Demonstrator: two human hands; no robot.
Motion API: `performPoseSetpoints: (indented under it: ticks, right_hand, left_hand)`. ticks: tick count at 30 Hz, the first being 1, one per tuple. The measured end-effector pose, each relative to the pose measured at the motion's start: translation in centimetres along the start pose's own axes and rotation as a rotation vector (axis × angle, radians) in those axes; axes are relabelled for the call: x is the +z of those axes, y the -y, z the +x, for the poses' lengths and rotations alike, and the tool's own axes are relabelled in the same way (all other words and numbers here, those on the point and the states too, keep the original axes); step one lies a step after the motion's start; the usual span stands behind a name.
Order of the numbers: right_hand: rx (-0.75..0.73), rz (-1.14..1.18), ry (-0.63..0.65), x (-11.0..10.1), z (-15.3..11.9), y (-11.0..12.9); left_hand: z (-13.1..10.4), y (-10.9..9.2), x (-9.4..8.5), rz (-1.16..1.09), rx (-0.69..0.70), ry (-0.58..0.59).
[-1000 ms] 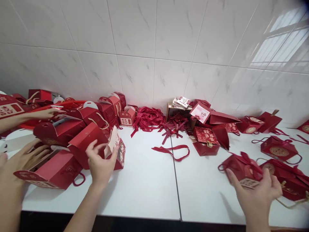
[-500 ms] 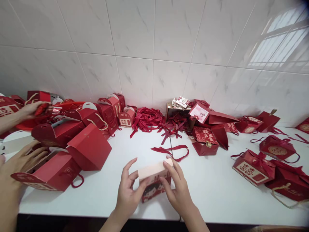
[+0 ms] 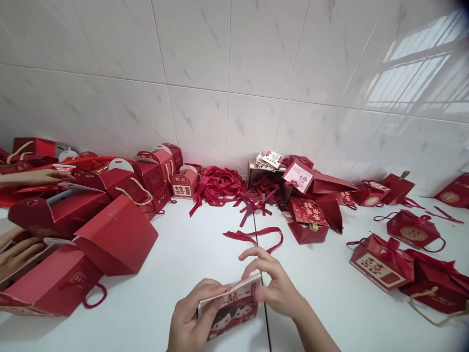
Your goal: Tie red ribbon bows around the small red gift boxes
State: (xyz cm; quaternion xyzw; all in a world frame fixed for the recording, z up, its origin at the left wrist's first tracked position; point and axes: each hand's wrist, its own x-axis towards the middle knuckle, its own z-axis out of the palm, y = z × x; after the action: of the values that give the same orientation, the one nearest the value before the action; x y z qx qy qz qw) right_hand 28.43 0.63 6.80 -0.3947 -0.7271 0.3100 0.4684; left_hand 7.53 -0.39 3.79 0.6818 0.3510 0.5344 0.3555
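Note:
A small red-and-white printed box [image 3: 234, 318] with cartoon figures and Chinese characters on its side is held low over the front of the table. My left hand [image 3: 198, 310] grips its left end, thumb on the printed face and fingers behind. At the right end is my right hand [image 3: 278, 286], its fingers raised and apart and its thumb against the box's corner. A loose dark red ribbon [image 3: 271, 232] lies just beyond my hands.
Red gift boxes [image 3: 120, 239] crowd the left, where another person's hands [image 3: 22, 252] reach in. A ribbon heap [image 3: 220, 186] lies by the tiled wall. Beside it, cards [image 3: 269, 159] sit above folded red boxes [image 3: 309, 220]. Bow-tied boxes [image 3: 383, 264] stand at the right.
The printed box has come down and towards me, its white top now turned mostly out of sight. My right hand's fingers have lifted off. The view has shifted slightly right.

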Motion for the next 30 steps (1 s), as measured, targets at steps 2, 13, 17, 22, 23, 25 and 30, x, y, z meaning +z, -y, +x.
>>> performPoseSetpoints:
  ticks: [2,13,17,22,23,25,30]
  right_hand:
    - [0.030,-0.066,-0.016,-1.1,1.3,-2.3]
    - [0.450,-0.736,-0.239,-2.7,10.4,-14.0]
    - [0.590,-0.733,-0.247,-1.9,13.0,-15.6]
    - [0.666,-0.606,-0.244,-3.0,13.0,-16.6]
    - [0.663,-0.580,-0.256,-3.4,12.7,-16.5]
    - [0.643,-0.531,-0.293,-4.2,11.9,-15.9]
    - [0.532,-0.366,-0.388,-6.4,9.1,-12.9]
  left_hand:
    - [0.0,0.7,-0.7,0.085,0.000,-0.137]
    - [1.7,3.5,-3.5,0.259,-0.191,-0.581]
    - [1.8,3.2,-3.1,0.228,-0.173,-0.594]
    - [1.9,3.4,-3.5,0.202,-0.138,-0.530]
    - [1.8,3.5,-3.7,0.202,-0.140,-0.522]
    - [1.6,3.7,-3.8,0.199,-0.160,-0.521]
    - [1.5,2.8,-2.2,0.166,-0.163,-0.486]
